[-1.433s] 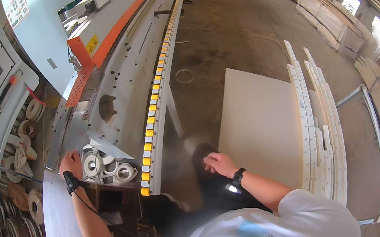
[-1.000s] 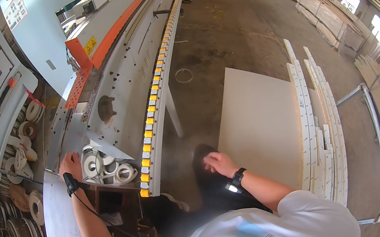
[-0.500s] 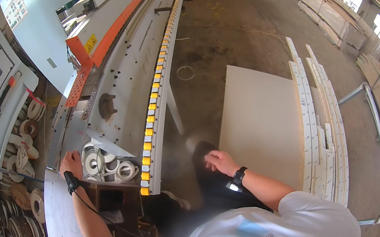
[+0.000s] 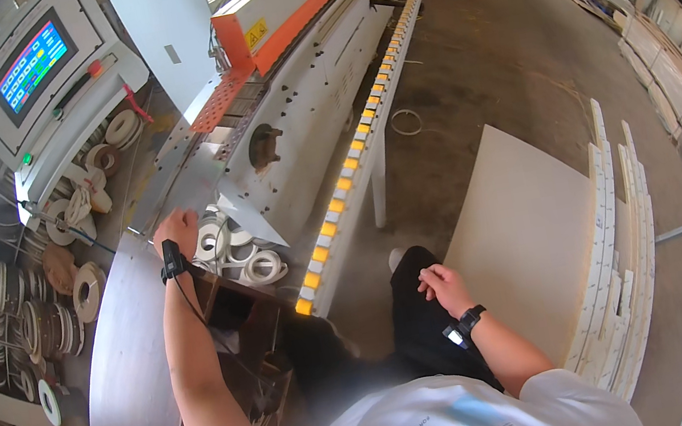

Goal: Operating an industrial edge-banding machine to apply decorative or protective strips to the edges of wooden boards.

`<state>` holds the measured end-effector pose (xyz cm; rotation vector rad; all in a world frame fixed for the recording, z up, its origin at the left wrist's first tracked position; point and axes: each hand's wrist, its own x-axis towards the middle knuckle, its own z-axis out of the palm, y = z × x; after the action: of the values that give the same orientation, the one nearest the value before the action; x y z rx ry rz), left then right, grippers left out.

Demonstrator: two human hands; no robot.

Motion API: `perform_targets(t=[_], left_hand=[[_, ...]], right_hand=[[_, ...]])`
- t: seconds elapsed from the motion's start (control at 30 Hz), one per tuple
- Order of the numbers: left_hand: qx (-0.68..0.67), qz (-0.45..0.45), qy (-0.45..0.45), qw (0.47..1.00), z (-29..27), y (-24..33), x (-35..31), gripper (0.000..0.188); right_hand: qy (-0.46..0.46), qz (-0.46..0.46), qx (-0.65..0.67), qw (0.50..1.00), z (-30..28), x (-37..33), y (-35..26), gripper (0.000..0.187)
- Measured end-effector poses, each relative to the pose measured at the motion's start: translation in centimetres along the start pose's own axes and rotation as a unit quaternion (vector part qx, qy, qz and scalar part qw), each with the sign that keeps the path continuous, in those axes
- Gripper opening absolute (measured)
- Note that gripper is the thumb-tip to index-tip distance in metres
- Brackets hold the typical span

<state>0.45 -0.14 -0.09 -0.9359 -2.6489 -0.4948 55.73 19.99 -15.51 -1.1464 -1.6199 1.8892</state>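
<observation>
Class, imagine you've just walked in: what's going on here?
Someone is at the near end of a long machine. Their left hand is beside some white rolls; its grip, if any, is hidden. The right hand, loosely curled, shows nothing in it and is near a dark trouser leg. A lit screen is to the machine's left, a large pale board to its right.

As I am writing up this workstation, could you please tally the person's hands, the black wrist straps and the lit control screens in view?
Hands: 2 (left hand, right hand)
Black wrist straps: 2
Lit control screen: 1
Total: 5
</observation>
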Motion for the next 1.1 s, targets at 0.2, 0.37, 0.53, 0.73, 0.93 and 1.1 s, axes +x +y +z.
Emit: perform_targets(t=[0.2,0.37,0.53,0.73,0.93,1.1], left_hand=[[0.001,0.001,0.003,1.0,-0.1,-0.3,0.0,0.043],[-0.007,0.003,0.014,1.0,-0.1,0.1,-0.1,0.043],[-0.003,-0.002,-0.002,1.0,-0.4,0.2,-0.3,0.043],[-0.007,0.01,0.008,1.0,-0.5,0.2,-0.1,0.043],[-0.007,0.013,0.012,1.0,-0.4,0.1,-0.1,0.043],[-0.005,0.01,0.004,1.0,-0.3,0.3,-0.2,0.041]], right_hand=[[-0.005,-0.002,-0.002,1.0,0.3,-0.2,-0.8,0.029],[-0.006,-0.003,-0.011,1.0,0.1,-0.2,-1.0,0.029],[-0.004,0.002,-0.009,1.0,0.1,-0.2,-0.8,0.03],[-0.018,0.006,0.06,0.998,-0.5,0.0,-0.1,0.026],[-0.018,0.008,0.027,0.999,0.1,-0.1,-0.7,0.025],[-0.014,-0.001,0.016,1.0,-0.2,-0.3,-0.6,0.027]])
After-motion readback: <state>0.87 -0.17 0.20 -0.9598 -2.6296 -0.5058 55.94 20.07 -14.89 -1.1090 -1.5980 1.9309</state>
